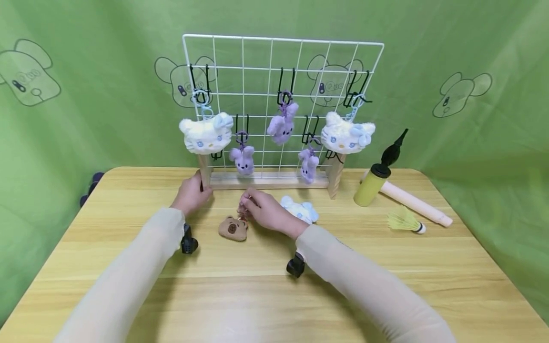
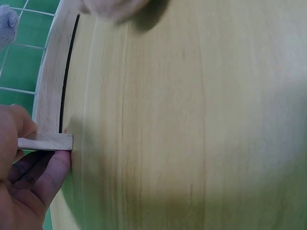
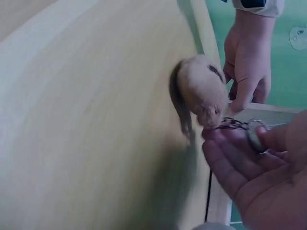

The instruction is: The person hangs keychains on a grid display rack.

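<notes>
My left hand [image 1: 190, 194] grips the left wooden foot [image 2: 45, 142] of a white wire grid rack [image 1: 271, 93], thumb on one side and fingers on the other. My right hand [image 1: 269, 210] pinches the metal ring and chain [image 3: 254, 136] of a brown bear-like plush keychain [image 1: 233, 229]. The plush hangs just in front of the rack's wooden base bar [image 1: 270, 181]. In the right wrist view, the brown plush [image 3: 201, 86] dangles from the chain beside the fingertips. A white plush with blue bows [image 1: 300, 208] lies on the table behind my right hand, partly covered by it.
White cat plushes [image 1: 208, 135] and purple rabbit plushes [image 1: 244, 161] hang from black hooks [image 1: 286, 85] on the grid. To the right are a yellow hand pump [image 1: 369, 186], a pale pink tube [image 1: 416, 204] and a yellow shuttlecock [image 1: 406, 221]. A green curtain [image 1: 472, 43] surrounds the table [image 1: 240, 295].
</notes>
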Demonstrator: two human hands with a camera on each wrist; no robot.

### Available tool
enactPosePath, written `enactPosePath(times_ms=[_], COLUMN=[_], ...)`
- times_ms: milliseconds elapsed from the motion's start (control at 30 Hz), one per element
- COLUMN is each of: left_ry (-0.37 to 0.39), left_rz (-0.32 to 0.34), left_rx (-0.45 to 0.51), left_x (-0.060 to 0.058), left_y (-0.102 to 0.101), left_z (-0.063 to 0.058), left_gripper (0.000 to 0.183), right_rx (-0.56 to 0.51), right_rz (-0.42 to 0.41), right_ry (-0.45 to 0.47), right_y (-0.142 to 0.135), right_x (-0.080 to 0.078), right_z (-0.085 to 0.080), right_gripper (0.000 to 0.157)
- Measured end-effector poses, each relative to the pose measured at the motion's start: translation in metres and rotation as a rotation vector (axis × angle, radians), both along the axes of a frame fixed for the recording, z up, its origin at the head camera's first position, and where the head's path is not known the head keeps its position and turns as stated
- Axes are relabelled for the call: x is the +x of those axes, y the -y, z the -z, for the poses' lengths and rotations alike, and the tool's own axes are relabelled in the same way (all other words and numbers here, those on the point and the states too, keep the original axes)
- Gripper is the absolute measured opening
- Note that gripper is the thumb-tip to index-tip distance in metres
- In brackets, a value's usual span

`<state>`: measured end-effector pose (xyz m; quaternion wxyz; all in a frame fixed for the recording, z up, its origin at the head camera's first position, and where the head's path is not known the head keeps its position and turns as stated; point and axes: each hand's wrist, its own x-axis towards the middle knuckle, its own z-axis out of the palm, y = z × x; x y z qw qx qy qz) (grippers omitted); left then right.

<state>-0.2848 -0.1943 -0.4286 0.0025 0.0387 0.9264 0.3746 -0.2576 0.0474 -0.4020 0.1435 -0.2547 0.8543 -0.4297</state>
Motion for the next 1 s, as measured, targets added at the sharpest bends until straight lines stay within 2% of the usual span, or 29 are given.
enactPosePath(times_ms=[167, 333, 500, 800, 1000], left_ry=[0.001, -0.005, -0.026, -0.034, -0.038], left_rz=[-0.001, 0.003, 0.007, 0.013, 0.014], left_rx=[0.007, 0.012, 0.009, -0.001, -0.011], left_x=[0.0, 0.0, 0.0, 0.0, -0.001], left_y=[0.0, 0.0, 0.001, 0.003, 0.004], left_z=[0.002, 0.002, 0.001, -0.002, -0.001], left_gripper=[0.054, 0.057, 0.056, 0.053, 0.048], right_rx=[-0.273, -0.452, -0.527, -0.524, -0.557], right_rz=[0.066, 0.091, 0.083, 0.131, 0.166], right_ry=[0.198, 0.219, 0.151, -0.027, -0.075], right_y=[0.005, 0.012, 0.024, 0.055, 0.07], right_x=[-0.004, -0.011, -0.018, -0.028, -0.034], right_z=[0.004, 0.005, -0.005, -0.024, -0.029], right_gripper=[0.02, 0.023, 0.022, 0.022, 0.017])
